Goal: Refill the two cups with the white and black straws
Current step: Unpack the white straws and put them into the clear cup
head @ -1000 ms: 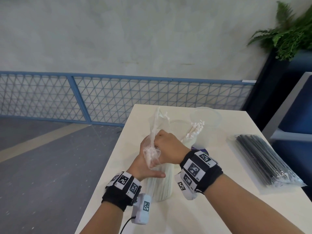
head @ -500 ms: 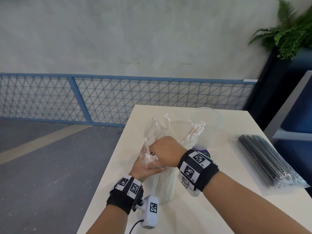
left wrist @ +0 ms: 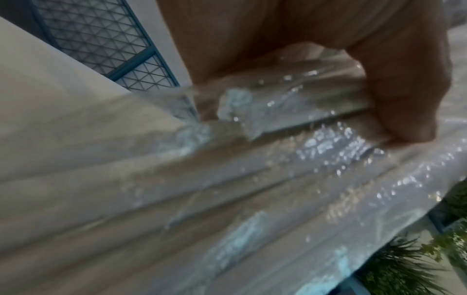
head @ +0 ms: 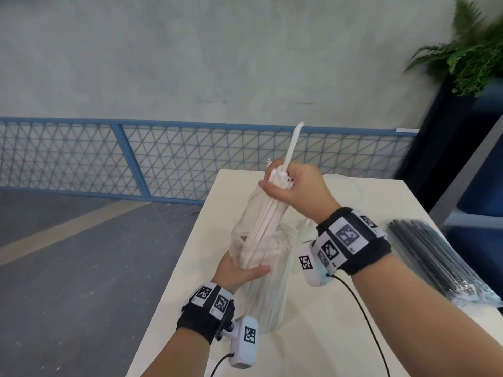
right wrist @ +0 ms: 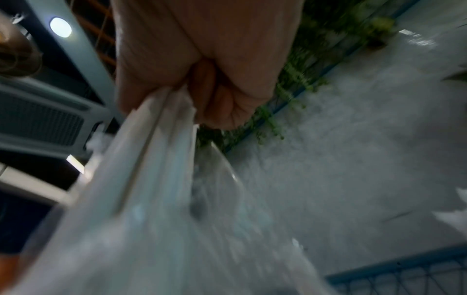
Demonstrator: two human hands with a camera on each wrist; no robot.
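A clear plastic bag of white straws stands upright on the white table. My left hand grips the bag at its middle. My right hand holds a bunch of white straws by their upper ends, lifted partly out of the bag's open top; one straw sticks up higher. The right wrist view shows my fingers curled round those straws. A clear cup sits behind my right hand, mostly hidden. A sealed pack of black straws lies at the table's right.
A blue mesh fence runs behind the table before a grey wall. A potted green plant on a dark stand is at the far right. The table's left edge drops to a grey floor.
My right hand has risen from the bag's mouth, drawing a bunch of white straws upward. My left hand has slid lower on the bag.
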